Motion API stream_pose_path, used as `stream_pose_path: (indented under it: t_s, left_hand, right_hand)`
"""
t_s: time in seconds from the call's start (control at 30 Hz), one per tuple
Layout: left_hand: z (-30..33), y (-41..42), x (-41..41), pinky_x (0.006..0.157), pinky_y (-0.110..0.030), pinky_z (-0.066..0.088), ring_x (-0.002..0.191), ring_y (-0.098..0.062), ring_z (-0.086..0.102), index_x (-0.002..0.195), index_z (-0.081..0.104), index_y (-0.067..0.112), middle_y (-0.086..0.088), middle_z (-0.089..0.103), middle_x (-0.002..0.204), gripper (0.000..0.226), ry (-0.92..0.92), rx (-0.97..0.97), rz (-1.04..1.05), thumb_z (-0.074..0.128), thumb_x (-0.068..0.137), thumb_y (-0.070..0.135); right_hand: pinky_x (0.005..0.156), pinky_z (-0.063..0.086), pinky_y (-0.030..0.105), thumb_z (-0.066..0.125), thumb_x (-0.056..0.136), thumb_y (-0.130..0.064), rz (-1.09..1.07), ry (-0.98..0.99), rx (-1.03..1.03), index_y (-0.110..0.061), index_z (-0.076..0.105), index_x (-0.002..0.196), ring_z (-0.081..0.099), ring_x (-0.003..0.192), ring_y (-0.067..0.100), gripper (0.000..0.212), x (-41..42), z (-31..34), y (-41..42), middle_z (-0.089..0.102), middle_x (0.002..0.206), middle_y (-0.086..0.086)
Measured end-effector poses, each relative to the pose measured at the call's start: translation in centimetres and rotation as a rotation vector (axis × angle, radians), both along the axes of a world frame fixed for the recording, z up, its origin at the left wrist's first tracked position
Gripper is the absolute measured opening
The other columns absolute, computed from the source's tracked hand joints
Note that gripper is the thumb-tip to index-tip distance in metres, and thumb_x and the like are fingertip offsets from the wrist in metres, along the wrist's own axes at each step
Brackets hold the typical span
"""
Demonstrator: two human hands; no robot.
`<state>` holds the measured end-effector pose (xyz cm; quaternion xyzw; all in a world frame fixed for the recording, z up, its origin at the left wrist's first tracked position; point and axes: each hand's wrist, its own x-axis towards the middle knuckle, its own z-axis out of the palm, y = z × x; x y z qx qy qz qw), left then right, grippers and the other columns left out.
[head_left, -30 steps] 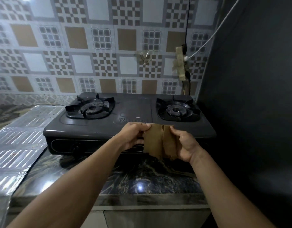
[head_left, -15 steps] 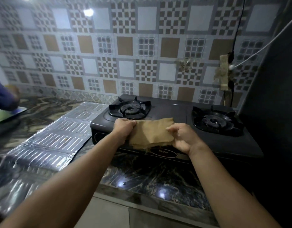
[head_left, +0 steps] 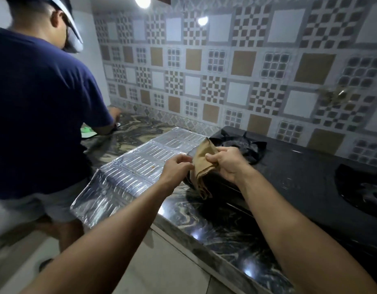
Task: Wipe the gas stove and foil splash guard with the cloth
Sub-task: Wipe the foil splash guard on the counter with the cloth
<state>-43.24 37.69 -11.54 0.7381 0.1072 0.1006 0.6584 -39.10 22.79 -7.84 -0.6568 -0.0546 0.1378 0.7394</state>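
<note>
The cloth (head_left: pixel 201 166), spread between both hands half a second ago, now hangs bunched from the right hand (head_left: pixel 228 164) over the stove's (head_left: pixel 300 177) near-left corner. The left hand (head_left: pixel 177 168) pinches its edge beside the foil guard (head_left: pixel 128 177) lying left on the worktop (head_left: pixel 215 221); wiping likely starts there.

The cloth (head_left: pixel 202 166) is a tan-brown rag, folded and hanging in loose layers with a frayed lower edge, held up above the front left corner of the gas stove (head_left: pixel 300 172). The stove is black and glossy, set on the marble countertop against the tiled wall, with a pronged burner grate at each end. The foil splash guard (head_left: pixel 130 172) is silver, ribbed and creased, lying flat on the countertop just left of the stove, its near end overhanging the front edge.
</note>
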Motion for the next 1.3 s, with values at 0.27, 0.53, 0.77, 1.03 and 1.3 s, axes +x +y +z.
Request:
stream_pose_path:
  t_s: [0.27, 0.53, 0.77, 1.03, 1.3]
  left_hand:
    - [-3.1, 9.3, -0.2, 0.063, -0.030, 0.046, 0.067, -0.015, 0.052, 0.077, 0.057, 0.017, -0.002, 0.057, 0.072, 0.018, 0.152, -0.284, 0.042, 0.059, 0.092, 0.007]
    - [-8.4, 15.7, 0.9, 0.042, -0.026, 0.053, 0.047, -0.011, 0.059, 0.077, 0.051, 0.012, -0.006, 0.059, 0.066, 0.020, 0.249, -0.501, 0.234, 0.059, 0.092, 0.002]
    - [-17.1, 24.8, 0.2, 0.069, -0.036, 0.055, 0.083, -0.034, 0.064, 0.105, 0.064, 0.001, -0.016, 0.069, 0.105, 0.038, 0.531, -0.235, 0.857, 0.055, 0.073, 0.018]
    - [-21.0, 28.9, -1.0, 0.107, -0.037, 0.038, 0.130, -0.036, 0.041, 0.143, 0.027, -0.003, -0.024, 0.035, 0.146, 0.070, 0.835, -0.456, 0.894, 0.060, 0.083, 0.010]
    - [-25.1, 33.9, -2.7, 0.050, -0.028, 0.050, 0.066, -0.024, 0.062, 0.089, 0.064, 0.001, -0.013, 0.067, 0.087, 0.016, 0.651, -0.725, 0.709, 0.067, 0.075, 0.006]
  right_hand:
    - [0.096, 0.047, 0.036, 0.066, 0.084, -0.008, 0.207, 0.228, 0.256, -0.003, 0.066, 0.095, 0.062, 0.082, 0.021, 0.012, 4.0, -1.7, 9.6, 0.065, 0.088, 0.010]
    - [0.085, 0.051, 0.040, 0.060, 0.085, 0.001, 0.219, 0.365, 0.046, -0.001, 0.065, 0.104, 0.065, 0.079, 0.028, 0.019, 5.4, -8.7, 18.4, 0.068, 0.090, 0.018]
    - [0.069, 0.047, 0.032, 0.065, 0.078, -0.003, 0.056, -0.267, -0.631, -0.019, 0.070, 0.089, 0.061, 0.078, 0.024, 0.020, 9.2, -8.2, 24.6, 0.068, 0.084, 0.006]
    - [0.103, 0.042, 0.039, 0.065, 0.086, -0.044, 0.414, -0.427, -1.046, -0.015, 0.052, 0.137, 0.053, 0.123, 0.029, 0.060, 10.1, -14.2, 28.8, 0.055, 0.139, 0.010]
    - [0.121, 0.006, 0.046, 0.035, 0.095, -0.061, 0.864, -0.771, -1.512, -0.038, 0.007, 0.153, -0.002, 0.149, 0.030, 0.069, 12.5, -19.8, 27.4, -0.001, 0.163, 0.000]
